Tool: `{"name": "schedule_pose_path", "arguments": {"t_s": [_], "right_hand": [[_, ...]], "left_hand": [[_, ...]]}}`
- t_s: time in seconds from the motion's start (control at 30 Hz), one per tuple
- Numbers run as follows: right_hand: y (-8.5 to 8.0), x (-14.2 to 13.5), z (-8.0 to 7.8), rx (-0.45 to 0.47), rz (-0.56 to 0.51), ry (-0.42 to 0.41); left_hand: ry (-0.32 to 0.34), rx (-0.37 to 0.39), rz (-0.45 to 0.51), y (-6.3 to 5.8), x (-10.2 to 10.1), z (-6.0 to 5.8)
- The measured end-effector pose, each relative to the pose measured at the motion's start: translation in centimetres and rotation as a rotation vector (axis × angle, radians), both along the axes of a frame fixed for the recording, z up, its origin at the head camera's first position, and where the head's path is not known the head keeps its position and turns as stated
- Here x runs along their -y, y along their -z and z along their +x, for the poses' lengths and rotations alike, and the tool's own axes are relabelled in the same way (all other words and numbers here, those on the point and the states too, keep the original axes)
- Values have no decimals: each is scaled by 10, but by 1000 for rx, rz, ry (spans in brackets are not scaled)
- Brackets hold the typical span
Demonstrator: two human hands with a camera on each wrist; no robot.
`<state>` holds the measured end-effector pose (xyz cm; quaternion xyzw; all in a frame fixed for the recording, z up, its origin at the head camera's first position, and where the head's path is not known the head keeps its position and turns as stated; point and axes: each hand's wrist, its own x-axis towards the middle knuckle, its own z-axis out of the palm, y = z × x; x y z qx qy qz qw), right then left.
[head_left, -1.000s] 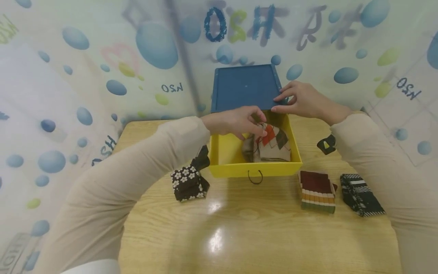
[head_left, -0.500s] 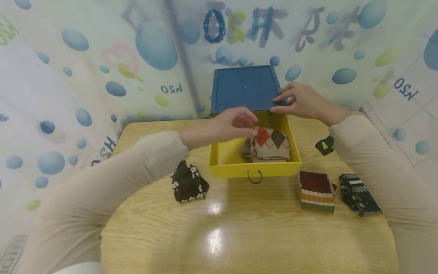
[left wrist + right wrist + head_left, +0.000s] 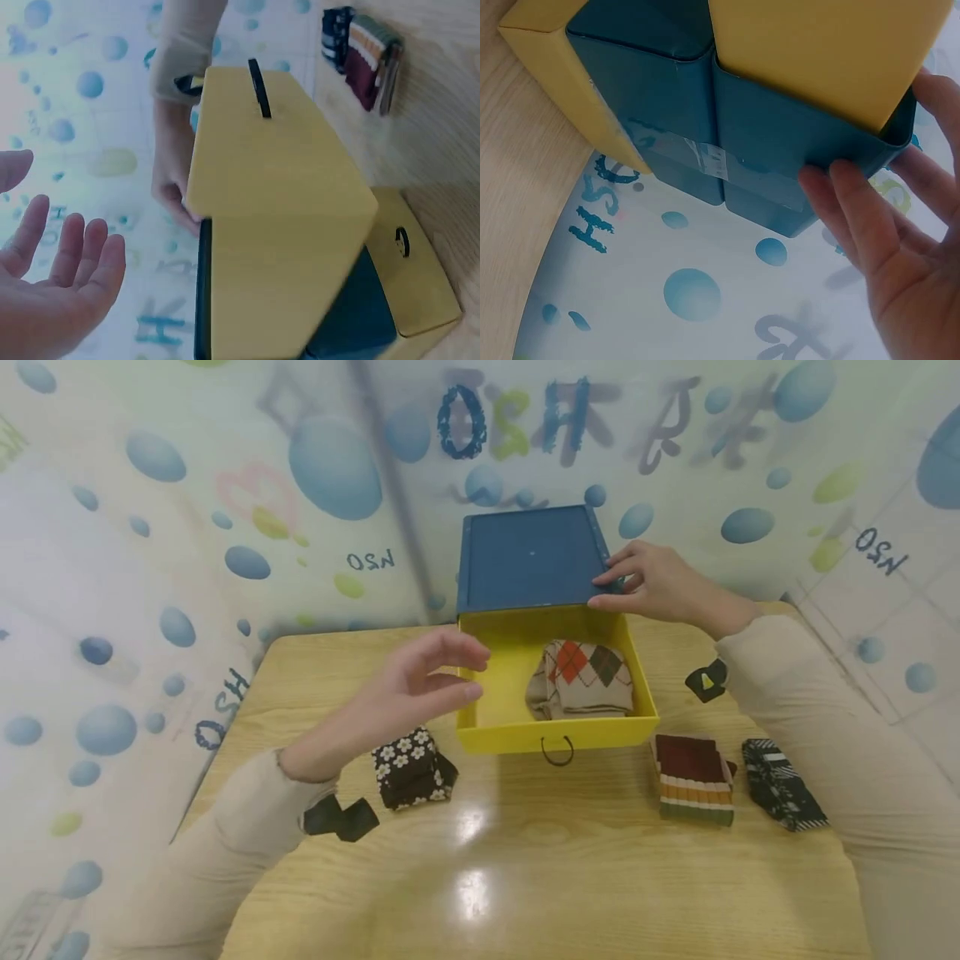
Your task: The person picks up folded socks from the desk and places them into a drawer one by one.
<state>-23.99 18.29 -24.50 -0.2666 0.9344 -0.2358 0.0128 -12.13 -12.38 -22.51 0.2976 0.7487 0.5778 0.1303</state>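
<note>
A blue drawer box (image 3: 532, 560) stands at the back of the table, its yellow drawer (image 3: 555, 737) pulled out toward me. Folded beige argyle socks (image 3: 588, 681) lie in the drawer's right half. My right hand (image 3: 660, 578) holds the box at its right edge; in the right wrist view, fingertips (image 3: 845, 176) press on the blue wall. My left hand (image 3: 412, 677) is raised at the drawer's left side, fingers relaxed and apart, holding nothing. Below it lie folded black socks with white flowers (image 3: 408, 768).
Maroon socks with striped cuffs (image 3: 693, 777) and dark patterned socks (image 3: 783, 785) lie at the right on the wooden table (image 3: 570, 877). The left wrist view shows a second yellow drawer (image 3: 412, 285) with a black loop. A printed wall (image 3: 315, 577) stands behind.
My left hand has drawn back from the argyle socks, moving left and toward me out of the drawer. My right hand stays at the blue box.
</note>
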Motion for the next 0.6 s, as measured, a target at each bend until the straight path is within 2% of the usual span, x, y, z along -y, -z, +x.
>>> {"name": "schedule_pose_path", "arguments": {"t_s": [0.17,0.33,0.47,0.6], "right_hand": [[0,1,0,-13,0,7],[-3,4,0,5,-2,25],[-3,4,0,26,2,35],[-3,4,0,31,6,29]], "left_hand": [[-159,4,57,19,24,0],[-311,11,94,46,48,-7],[-374,-8,71,70,69,-16],[-384,23,-45,97,89,-26]]}}
